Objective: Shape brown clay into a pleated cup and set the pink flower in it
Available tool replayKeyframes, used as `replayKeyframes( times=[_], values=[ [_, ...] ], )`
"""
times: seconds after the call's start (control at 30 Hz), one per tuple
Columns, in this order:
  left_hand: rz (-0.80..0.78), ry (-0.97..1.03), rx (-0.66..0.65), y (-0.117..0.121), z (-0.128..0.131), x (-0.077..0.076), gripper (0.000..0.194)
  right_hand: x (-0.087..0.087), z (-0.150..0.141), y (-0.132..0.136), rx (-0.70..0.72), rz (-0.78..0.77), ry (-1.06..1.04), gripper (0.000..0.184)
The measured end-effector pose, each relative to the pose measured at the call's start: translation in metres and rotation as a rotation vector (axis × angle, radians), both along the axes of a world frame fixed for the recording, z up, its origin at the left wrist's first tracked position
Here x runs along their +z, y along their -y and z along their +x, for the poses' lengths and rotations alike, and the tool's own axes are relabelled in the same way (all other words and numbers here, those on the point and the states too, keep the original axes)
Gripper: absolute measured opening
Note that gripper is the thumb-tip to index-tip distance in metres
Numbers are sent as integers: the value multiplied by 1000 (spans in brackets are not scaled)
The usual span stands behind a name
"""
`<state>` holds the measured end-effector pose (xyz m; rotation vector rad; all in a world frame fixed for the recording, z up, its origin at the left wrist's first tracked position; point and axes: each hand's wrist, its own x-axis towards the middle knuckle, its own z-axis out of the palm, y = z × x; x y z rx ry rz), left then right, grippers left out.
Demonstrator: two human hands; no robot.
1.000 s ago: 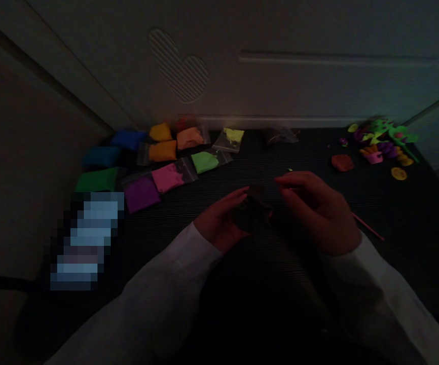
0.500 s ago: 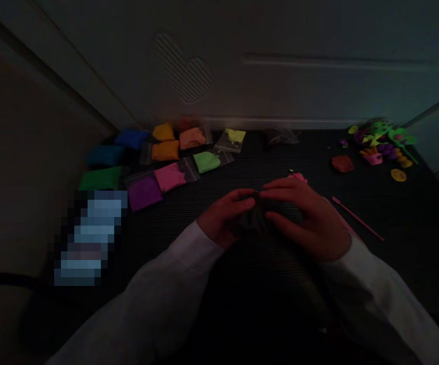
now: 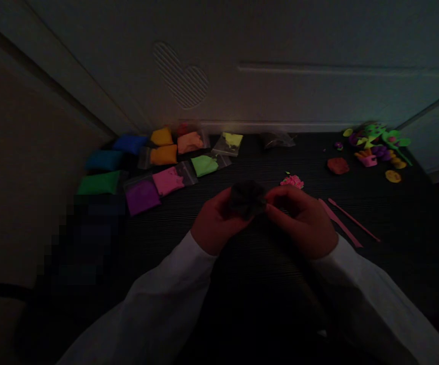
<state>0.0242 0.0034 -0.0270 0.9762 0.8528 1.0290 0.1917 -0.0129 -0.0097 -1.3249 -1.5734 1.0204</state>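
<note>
A dark, lobed piece shaped like a flower point(image 3: 248, 197), probably modelling clay, is held up over the middle of the black table. My left hand point(image 3: 214, 220) wraps round it from the left, thumb below and fingers behind. From the other side, my right hand point(image 3: 305, 220) pinches its right edge between thumb and fingertips. Just beyond my right hand lies a small cluster of pink bits point(image 3: 291, 181). To the right of that hand rest a pink flat tool point(image 3: 341, 223) and a thin pink stick point(image 3: 353, 219). Dim light hides the finer detail of the piece.
Several bags of coloured clay, such as a purple bag point(image 3: 142, 195) and a green bag point(image 3: 100, 182), line the back left. A reddish lump point(image 3: 337, 166), a yellow disc point(image 3: 393, 176) and bright clay flowers point(image 3: 394, 139) are at the back right. A pale panel point(image 3: 299, 96) rises behind.
The dark piece has turned so its lobed face shows. My right fingers have closed in on its right edge. The lit screen at left has gone dark.
</note>
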Motion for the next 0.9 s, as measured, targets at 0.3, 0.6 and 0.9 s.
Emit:
replayKeyframes(
  times=[0.3,0.6,0.9],
  values=[
    [410,-499,96,-2,-8,-1,28,-2,-4,1,67,-83,-108,11],
    [662,-845,54,1,-7,-2,28,7,1,5,-49,-108,-123,22],
    [795,-753,63,-2,-7,-5,29,9,0,0,-29,-245,-273,13]
  ],
)
